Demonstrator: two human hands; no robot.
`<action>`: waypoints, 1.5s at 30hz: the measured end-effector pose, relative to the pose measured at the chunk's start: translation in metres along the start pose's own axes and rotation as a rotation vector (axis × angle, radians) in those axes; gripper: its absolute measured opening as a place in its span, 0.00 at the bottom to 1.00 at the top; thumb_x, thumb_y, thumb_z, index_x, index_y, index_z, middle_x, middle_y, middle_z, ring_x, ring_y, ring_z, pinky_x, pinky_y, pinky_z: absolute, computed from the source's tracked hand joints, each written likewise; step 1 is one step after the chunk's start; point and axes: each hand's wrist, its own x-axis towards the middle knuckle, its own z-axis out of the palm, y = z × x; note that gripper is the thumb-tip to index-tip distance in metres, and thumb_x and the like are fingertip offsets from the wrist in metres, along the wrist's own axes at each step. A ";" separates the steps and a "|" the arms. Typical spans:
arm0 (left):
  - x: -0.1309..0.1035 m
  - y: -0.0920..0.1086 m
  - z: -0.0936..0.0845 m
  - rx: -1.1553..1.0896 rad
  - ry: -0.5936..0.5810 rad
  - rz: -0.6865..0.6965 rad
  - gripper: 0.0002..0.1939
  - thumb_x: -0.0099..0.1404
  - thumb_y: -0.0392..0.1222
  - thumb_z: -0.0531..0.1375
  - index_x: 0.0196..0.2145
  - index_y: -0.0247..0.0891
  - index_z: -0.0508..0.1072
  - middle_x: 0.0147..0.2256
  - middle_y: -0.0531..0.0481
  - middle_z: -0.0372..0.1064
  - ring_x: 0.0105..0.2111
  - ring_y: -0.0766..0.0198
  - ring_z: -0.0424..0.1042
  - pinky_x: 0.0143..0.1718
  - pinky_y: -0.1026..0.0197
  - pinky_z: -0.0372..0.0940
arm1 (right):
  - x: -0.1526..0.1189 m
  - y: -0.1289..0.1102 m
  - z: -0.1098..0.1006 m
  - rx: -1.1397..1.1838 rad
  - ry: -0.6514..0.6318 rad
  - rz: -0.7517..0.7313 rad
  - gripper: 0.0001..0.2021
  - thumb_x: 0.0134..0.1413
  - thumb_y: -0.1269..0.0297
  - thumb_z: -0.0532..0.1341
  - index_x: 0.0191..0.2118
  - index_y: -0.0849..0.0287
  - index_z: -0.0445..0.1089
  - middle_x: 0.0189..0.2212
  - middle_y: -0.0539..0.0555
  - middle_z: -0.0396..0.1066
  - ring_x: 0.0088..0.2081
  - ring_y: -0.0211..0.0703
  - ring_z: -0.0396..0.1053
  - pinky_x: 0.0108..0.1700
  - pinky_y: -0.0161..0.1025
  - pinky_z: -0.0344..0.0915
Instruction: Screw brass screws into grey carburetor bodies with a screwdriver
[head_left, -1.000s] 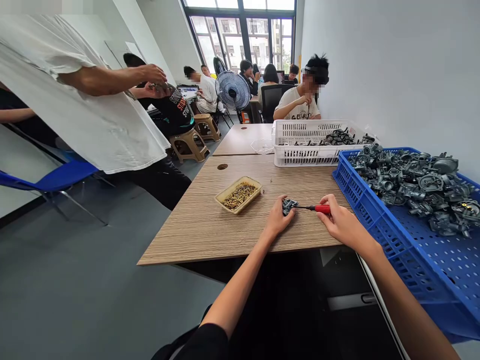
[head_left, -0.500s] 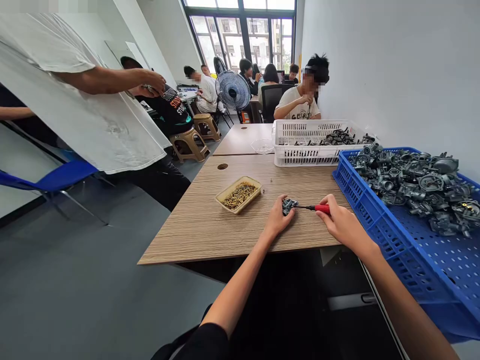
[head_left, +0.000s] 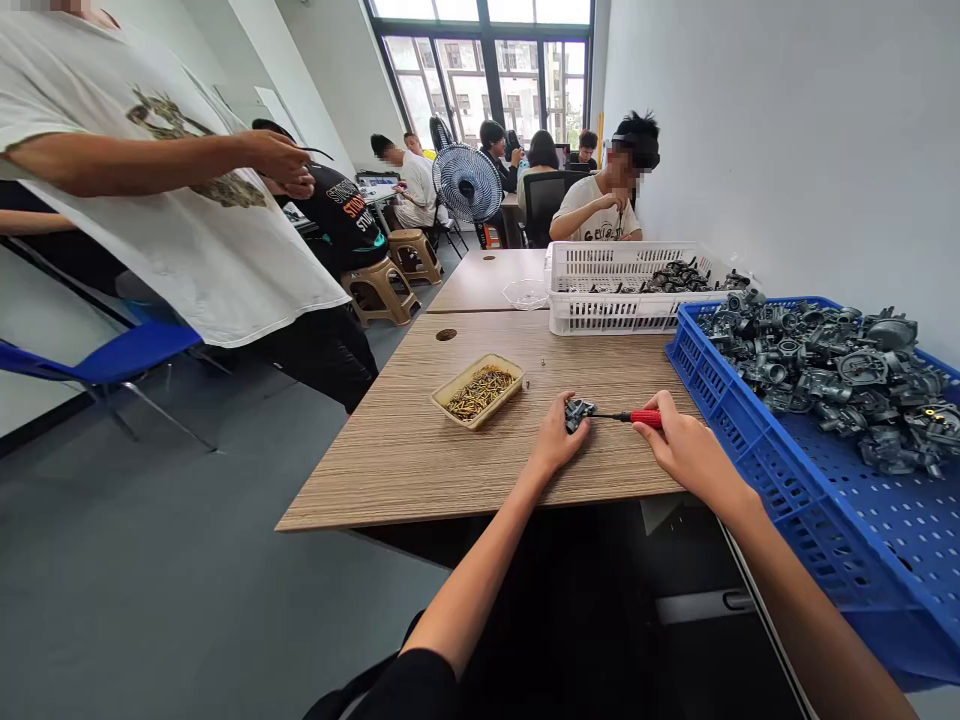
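Observation:
My left hand (head_left: 557,436) is closed around a small grey metal carburetor (head_left: 578,412), steadying it just over the wooden table (head_left: 390,460). A screwdriver (head_left: 646,418) with a red handle and dark shaft lies level in my right hand (head_left: 679,440), whose fingers wrap the handle. Its tip meets the right side of the carburetor; the exact contact spot is too small to make out. Left of my hands stands a cream tray (head_left: 491,414) filled with small brass-coloured pieces. Two tiny metal parts (head_left: 527,384) lie on the table beyond the tray's right end.
A blue crate (head_left: 795,490) heaped with carburetors (head_left: 847,360) borders my right arm. Behind the table's middle sits a white basket (head_left: 622,318) holding dark parts. One person (head_left: 600,205) works across from me; another in a white shirt (head_left: 172,220) stands at the left.
The standing person at the left has turned, and a shirt print now shows. My hands, the screwdriver and the carburetor have hardly moved.

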 end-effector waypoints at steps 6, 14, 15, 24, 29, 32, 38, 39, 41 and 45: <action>0.000 0.001 -0.001 -0.006 -0.001 0.001 0.26 0.65 0.41 0.61 0.59 0.41 0.61 0.51 0.42 0.71 0.51 0.54 0.71 0.56 0.49 0.66 | -0.001 0.004 0.001 0.041 0.002 -0.069 0.09 0.68 0.59 0.53 0.50 0.53 0.57 0.40 0.56 0.77 0.40 0.53 0.77 0.34 0.38 0.59; 0.000 -0.001 0.000 -0.004 0.004 0.002 0.25 0.66 0.42 0.61 0.59 0.40 0.61 0.53 0.41 0.71 0.53 0.54 0.72 0.57 0.49 0.66 | 0.000 0.002 0.001 -0.004 0.018 -0.018 0.09 0.70 0.55 0.52 0.47 0.53 0.57 0.39 0.57 0.77 0.38 0.54 0.76 0.32 0.38 0.56; 0.000 -0.001 0.001 -0.002 0.002 0.005 0.25 0.66 0.42 0.61 0.59 0.40 0.61 0.53 0.41 0.70 0.53 0.54 0.72 0.57 0.49 0.66 | 0.000 0.003 0.002 0.019 0.017 -0.041 0.08 0.69 0.56 0.52 0.48 0.53 0.57 0.40 0.56 0.77 0.39 0.54 0.77 0.33 0.38 0.58; 0.001 0.000 0.002 -0.004 0.009 0.000 0.25 0.65 0.42 0.61 0.59 0.41 0.61 0.52 0.41 0.71 0.52 0.54 0.72 0.56 0.49 0.66 | 0.001 0.002 0.002 -0.029 0.024 0.006 0.10 0.70 0.53 0.52 0.47 0.54 0.58 0.37 0.57 0.78 0.37 0.54 0.77 0.31 0.37 0.56; 0.001 0.000 0.003 -0.002 0.005 0.004 0.25 0.65 0.42 0.61 0.59 0.41 0.61 0.51 0.41 0.71 0.51 0.54 0.72 0.56 0.49 0.67 | 0.000 0.005 0.002 0.055 0.022 -0.081 0.08 0.69 0.58 0.52 0.49 0.52 0.57 0.41 0.56 0.77 0.41 0.53 0.77 0.34 0.38 0.60; 0.000 0.000 0.002 -0.005 0.007 0.000 0.26 0.65 0.41 0.61 0.59 0.41 0.61 0.51 0.42 0.71 0.51 0.55 0.72 0.55 0.49 0.66 | 0.000 0.003 0.002 0.004 0.045 -0.050 0.08 0.69 0.57 0.52 0.48 0.53 0.58 0.40 0.57 0.77 0.40 0.54 0.77 0.33 0.38 0.59; 0.000 0.000 0.002 -0.009 0.008 0.007 0.25 0.65 0.42 0.61 0.59 0.40 0.61 0.51 0.41 0.71 0.51 0.55 0.72 0.55 0.50 0.66 | 0.000 0.002 0.002 -0.033 0.028 -0.005 0.09 0.70 0.54 0.52 0.47 0.53 0.58 0.36 0.55 0.77 0.36 0.53 0.77 0.31 0.37 0.56; 0.000 0.000 0.002 -0.009 0.006 0.009 0.25 0.66 0.42 0.61 0.59 0.40 0.61 0.51 0.41 0.71 0.51 0.55 0.72 0.56 0.49 0.66 | 0.000 0.002 0.002 0.001 0.027 -0.029 0.09 0.70 0.55 0.52 0.48 0.52 0.57 0.38 0.55 0.78 0.37 0.52 0.77 0.32 0.37 0.57; 0.000 0.000 0.002 -0.009 0.002 0.012 0.25 0.66 0.42 0.61 0.59 0.41 0.61 0.51 0.41 0.71 0.51 0.55 0.72 0.56 0.49 0.66 | 0.000 0.003 0.002 0.047 0.027 -0.064 0.08 0.69 0.57 0.53 0.49 0.52 0.57 0.40 0.55 0.78 0.38 0.51 0.76 0.33 0.37 0.58; 0.000 0.001 0.001 -0.008 0.003 0.000 0.25 0.65 0.42 0.61 0.59 0.41 0.61 0.52 0.42 0.71 0.51 0.54 0.72 0.55 0.49 0.67 | 0.000 0.001 0.002 0.013 0.032 -0.015 0.08 0.69 0.56 0.52 0.47 0.53 0.58 0.38 0.57 0.78 0.37 0.53 0.76 0.32 0.37 0.56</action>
